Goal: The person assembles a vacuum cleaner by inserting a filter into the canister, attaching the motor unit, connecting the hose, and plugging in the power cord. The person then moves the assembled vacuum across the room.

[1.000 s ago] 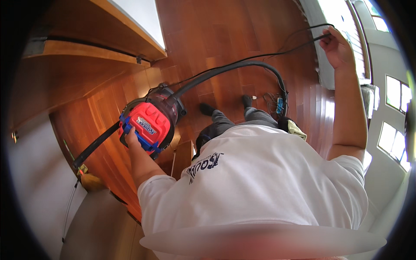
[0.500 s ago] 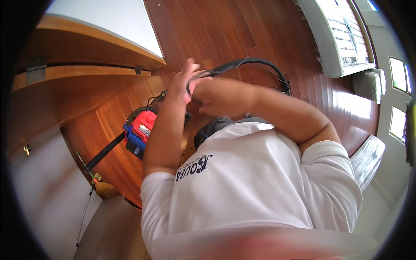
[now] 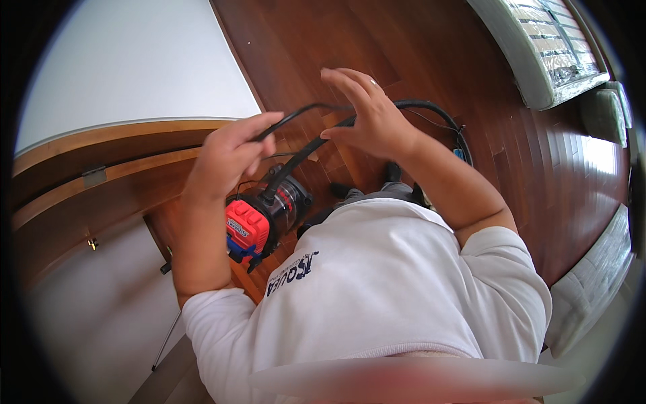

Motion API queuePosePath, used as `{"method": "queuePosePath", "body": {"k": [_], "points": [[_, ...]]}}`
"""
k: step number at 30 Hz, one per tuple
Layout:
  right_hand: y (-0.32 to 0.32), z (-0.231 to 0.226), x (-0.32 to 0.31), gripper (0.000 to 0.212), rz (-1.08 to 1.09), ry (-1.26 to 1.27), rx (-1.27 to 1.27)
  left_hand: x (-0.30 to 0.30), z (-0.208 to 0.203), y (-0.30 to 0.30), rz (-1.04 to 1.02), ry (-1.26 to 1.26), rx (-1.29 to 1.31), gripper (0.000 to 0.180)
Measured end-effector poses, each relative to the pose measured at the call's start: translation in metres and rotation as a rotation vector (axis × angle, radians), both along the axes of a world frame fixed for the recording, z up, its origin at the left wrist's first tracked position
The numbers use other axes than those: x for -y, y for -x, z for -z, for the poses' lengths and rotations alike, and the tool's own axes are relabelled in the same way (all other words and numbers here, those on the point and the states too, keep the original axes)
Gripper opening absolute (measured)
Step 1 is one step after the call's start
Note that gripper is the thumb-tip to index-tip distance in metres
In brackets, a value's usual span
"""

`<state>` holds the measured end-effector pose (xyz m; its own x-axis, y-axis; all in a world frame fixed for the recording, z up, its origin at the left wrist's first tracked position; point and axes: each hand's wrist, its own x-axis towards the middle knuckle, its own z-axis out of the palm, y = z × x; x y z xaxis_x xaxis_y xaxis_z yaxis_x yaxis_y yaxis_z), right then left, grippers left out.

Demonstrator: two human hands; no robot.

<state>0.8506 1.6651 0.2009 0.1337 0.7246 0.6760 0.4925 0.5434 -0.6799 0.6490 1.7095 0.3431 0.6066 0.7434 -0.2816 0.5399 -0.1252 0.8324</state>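
A thin black cable (image 3: pixel 301 112) runs between my hands above a wooden floor. My left hand (image 3: pixel 229 153) is closed around it, with a short stretch showing past the fingers. My right hand (image 3: pixel 380 121) is spread, thumb and fingers apart; the cable passes up to its palm, and whether it touches the skin I cannot tell. Below stands a vacuum cleaner (image 3: pixel 247 225) with a red and blue top and a dark see-through drum. Its thick black hose (image 3: pixel 431 106) rises from the drum, passes beneath my right hand and curves round to the right.
Wooden cabinet doors (image 3: pixel 114 165) and a white panel (image 3: pixel 148 60) stand at the left. Far right is a plastic-wrapped mattress or sofa piece (image 3: pixel 538 60), and another wrapped pale cushion (image 3: pixel 592 283) lies nearer. My feet (image 3: pixel 392 172) are beside the vacuum cleaner.
My hands, close together before, have moved apart, the left one leftward and the right one opening. The cable now stretches between them, and the vacuum cleaner's drum has come into sight.
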Motion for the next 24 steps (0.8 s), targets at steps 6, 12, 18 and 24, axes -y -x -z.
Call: {"method": "queuePosePath", "body": {"k": [6,12,18,24], "points": [[-0.093,0.101,-0.032,0.029,-0.253,0.847,0.117,0.025,-0.121,0.041,-0.311,-0.155,0.994,0.036],[-0.191,0.231,-0.042,0.033,0.097,1.254,0.434,-0.015,-0.206,0.241,-0.976,-0.754,1.223,0.028],[-0.222,0.063,-0.074,0.024,0.216,0.453,0.306,-0.075,-0.106,0.119,-0.751,-0.735,0.527,0.039],[-0.177,-0.165,-0.053,0.011,0.005,0.043,0.636,-0.093,-0.01,-0.158,0.023,-0.498,0.596,0.037]]}}
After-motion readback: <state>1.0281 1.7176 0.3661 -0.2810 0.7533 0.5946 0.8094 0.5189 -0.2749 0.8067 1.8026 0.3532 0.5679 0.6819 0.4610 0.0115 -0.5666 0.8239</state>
